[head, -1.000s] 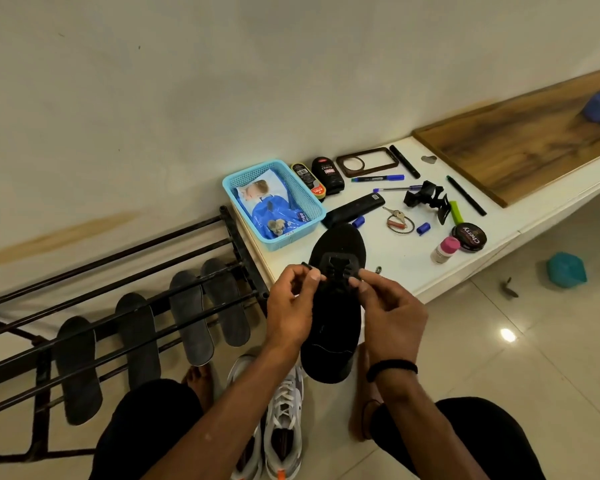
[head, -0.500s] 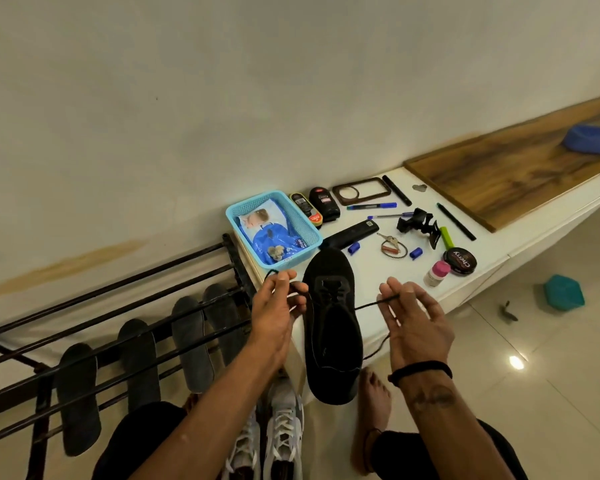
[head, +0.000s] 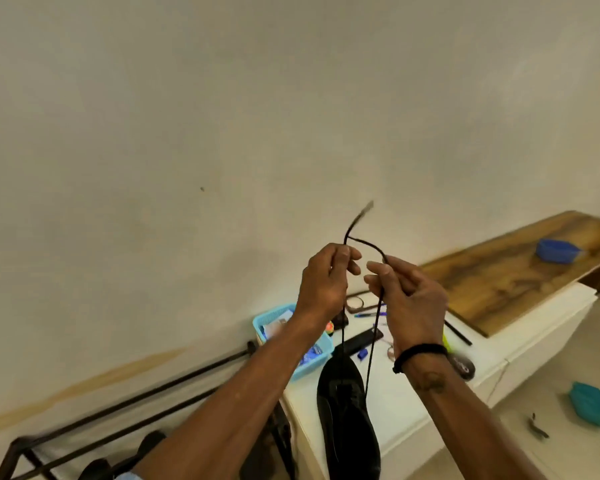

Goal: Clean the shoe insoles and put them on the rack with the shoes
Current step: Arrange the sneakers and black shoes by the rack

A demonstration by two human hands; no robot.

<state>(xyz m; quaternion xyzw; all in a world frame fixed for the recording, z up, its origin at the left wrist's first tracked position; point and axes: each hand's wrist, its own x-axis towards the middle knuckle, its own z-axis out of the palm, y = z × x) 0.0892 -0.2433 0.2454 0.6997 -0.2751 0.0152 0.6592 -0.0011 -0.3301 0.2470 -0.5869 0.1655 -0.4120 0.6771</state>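
Black shoe on white, with blue accents

The shoe (head: 347,410) and its lace (head: 373,337) are black, on a white shelf (head: 430,403). The basket (head: 274,315) is light blue, the board (head: 520,271) brown wood-grained, the rack (head: 146,393) black, the wristband (head: 418,353) black.

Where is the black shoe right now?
The black shoe lies low in the middle of the head view, on the white counter, just right of the blue basket.
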